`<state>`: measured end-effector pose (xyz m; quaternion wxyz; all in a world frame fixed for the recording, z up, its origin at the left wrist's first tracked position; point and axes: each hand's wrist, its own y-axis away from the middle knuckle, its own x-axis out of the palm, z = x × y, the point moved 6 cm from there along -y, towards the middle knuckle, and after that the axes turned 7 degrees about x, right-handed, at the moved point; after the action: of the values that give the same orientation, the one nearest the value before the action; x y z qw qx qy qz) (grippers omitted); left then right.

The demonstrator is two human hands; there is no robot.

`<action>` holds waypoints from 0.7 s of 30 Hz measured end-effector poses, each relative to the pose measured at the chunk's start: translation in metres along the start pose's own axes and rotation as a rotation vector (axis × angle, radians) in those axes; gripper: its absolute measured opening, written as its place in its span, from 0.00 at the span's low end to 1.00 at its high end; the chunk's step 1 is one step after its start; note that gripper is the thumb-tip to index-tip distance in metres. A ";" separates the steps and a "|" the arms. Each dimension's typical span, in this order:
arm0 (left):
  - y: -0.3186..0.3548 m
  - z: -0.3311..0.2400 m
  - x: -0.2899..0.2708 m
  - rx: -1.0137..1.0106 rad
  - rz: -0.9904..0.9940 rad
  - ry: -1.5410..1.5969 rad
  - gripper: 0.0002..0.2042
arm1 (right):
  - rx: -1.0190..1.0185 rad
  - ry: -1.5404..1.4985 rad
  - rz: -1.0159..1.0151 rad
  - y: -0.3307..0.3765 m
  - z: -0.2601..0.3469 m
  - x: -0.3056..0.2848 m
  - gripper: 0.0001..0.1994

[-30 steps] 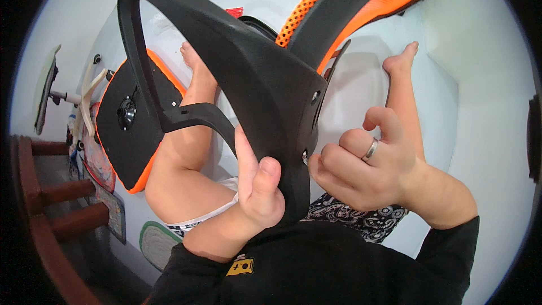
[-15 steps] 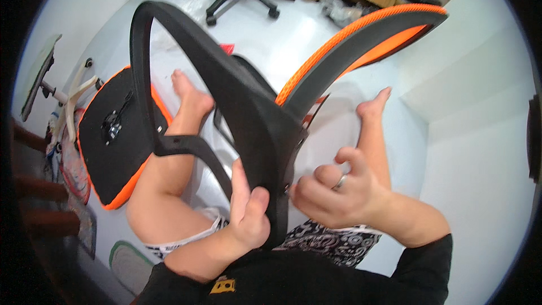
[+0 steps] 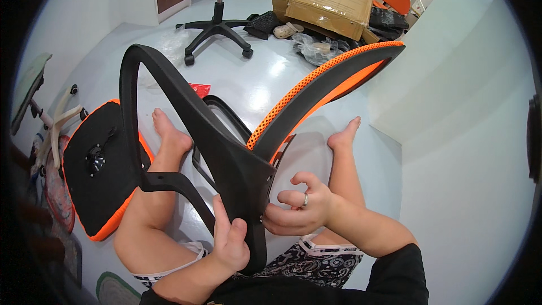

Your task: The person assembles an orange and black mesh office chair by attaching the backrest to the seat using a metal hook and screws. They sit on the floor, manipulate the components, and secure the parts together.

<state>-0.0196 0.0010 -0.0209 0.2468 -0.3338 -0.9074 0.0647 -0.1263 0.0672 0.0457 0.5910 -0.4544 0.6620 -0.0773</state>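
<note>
Head view: at seven o'clock, the left hand (image 3: 230, 245) is loosely clasping the black chair frame (image 3: 240, 170), spanning ten to six, seemingly for steadiness; at five, the right hand (image 3: 299, 209) is curling against its edge, anything pinched being hidden.

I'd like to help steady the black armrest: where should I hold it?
Probably the outer bar of the armrest, from the person's left: it is slim, the open loop leaves finger room, and the left hand and right hand sit well away.

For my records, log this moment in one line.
Left hand: against black chair frame | right hand: at frame's edge | orange-trimmed seat: beside left leg
</note>
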 end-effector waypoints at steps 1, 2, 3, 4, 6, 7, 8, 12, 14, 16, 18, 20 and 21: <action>0.001 0.000 -0.003 0.003 0.002 -0.019 0.32 | -0.013 -0.005 0.016 -0.004 0.001 0.000 0.04; 0.001 0.001 -0.005 0.008 -0.007 -0.012 0.31 | -0.015 -0.007 0.024 -0.005 0.001 0.000 0.04; 0.002 0.002 -0.006 0.012 -0.015 -0.003 0.31 | -0.015 -0.010 0.033 -0.006 0.001 0.001 0.04; 0.002 0.002 -0.007 0.016 -0.023 0.006 0.31 | -0.002 -0.013 0.032 -0.005 0.002 0.002 0.04; 0.000 0.001 -0.002 0.000 -0.026 0.061 0.30 | 0.028 -0.002 0.031 -0.003 0.003 0.003 0.05; 0.000 0.001 0.000 -0.010 -0.026 0.092 0.29 | 0.049 0.004 0.021 0.002 0.003 0.005 0.06; 0.000 0.004 0.001 -0.022 -0.002 0.075 0.31 | 0.061 0.019 0.007 0.004 0.002 0.005 0.06; 0.003 0.012 -0.001 -0.055 0.055 0.012 0.34 | 0.075 0.063 -0.059 0.009 -0.003 0.008 0.04; 0.004 0.014 0.001 -0.063 0.086 0.012 0.34 | 0.076 0.057 -0.057 0.018 -0.006 0.013 0.04; 0.004 0.016 0.001 -0.067 0.115 0.006 0.33 | 0.086 0.044 -0.060 0.023 -0.007 0.019 0.07; 0.001 0.010 0.003 -0.069 0.096 0.068 0.33 | 0.140 0.041 -0.064 0.025 -0.006 0.022 0.10; -0.002 0.005 0.003 -0.056 0.070 0.094 0.32 | 0.239 0.041 -0.080 0.027 0.002 0.023 0.12; -0.003 0.003 0.003 -0.039 0.056 0.091 0.32 | 0.292 0.039 -0.093 0.027 0.005 0.023 0.13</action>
<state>-0.0246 0.0008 -0.0216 0.2793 -0.3667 -0.8866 0.0385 -0.1329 0.0688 0.0104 0.6338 -0.3923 0.6331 -0.2089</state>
